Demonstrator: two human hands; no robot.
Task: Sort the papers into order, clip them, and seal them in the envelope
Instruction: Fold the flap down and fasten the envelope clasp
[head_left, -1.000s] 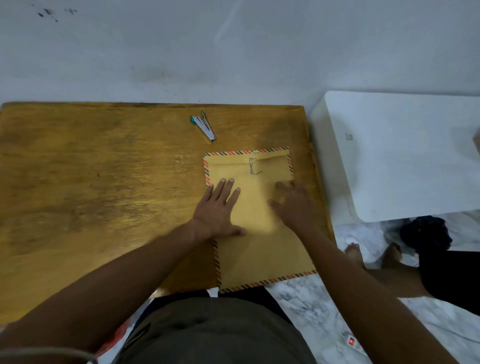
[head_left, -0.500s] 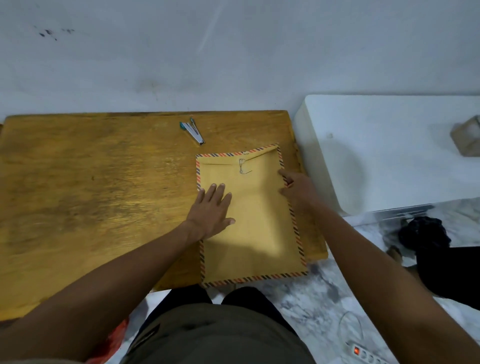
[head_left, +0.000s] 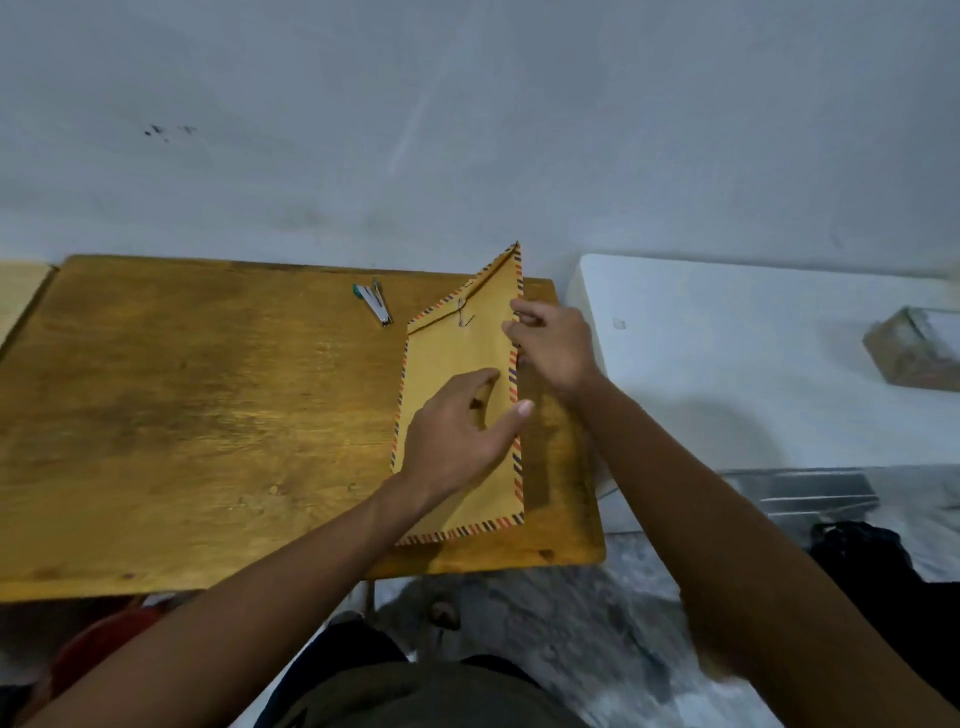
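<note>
envelope (head_left: 457, 415): brown, airmail-striped border, tipped up on its left long edge near the tabletop's (head_left: 182, 415) right edge | right hand (head_left: 553, 345): pinches raised right edge | left hand (head_left: 460, 434): grasps that edge lower down | stapler (head_left: 375, 304): near far edge

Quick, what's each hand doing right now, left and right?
Left hand: holds the envelope, thumb over its raised right edge.
Right hand: grips that same edge higher up, lifting it off the table.
</note>
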